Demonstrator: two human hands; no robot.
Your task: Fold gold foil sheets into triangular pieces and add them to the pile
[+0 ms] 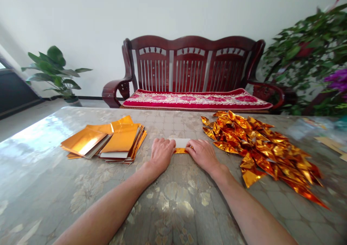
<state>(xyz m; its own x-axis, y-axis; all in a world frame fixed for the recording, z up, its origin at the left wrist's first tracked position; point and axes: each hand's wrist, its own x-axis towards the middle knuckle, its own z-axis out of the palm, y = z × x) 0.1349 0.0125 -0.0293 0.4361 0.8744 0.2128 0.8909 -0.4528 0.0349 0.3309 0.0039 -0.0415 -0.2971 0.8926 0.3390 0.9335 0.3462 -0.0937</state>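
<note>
In the middle of the table lies a sheet of gold foil paper point(181, 143), its pale back facing up and a gold strip folded over along the near edge. My left hand point(162, 151) presses on the left end of that fold with curled fingers. At the right end, my right hand point(202, 153) grips the same strip, thumb toward the middle. To the left is a stack of flat gold foil sheets point(119, 138), some showing pale backs. A heap of folded gold foil pieces point(257, 140) with pointed ends spreads out on the right.
A patterned, glossy cover lies over the table point(108, 198). Behind it stands a dark red wooden bench point(189, 62) with a red floral cushion point(197, 98). Clear plastic point(309, 127) and brown card point(332, 146) lie at the far right. Potted plants flank the bench.
</note>
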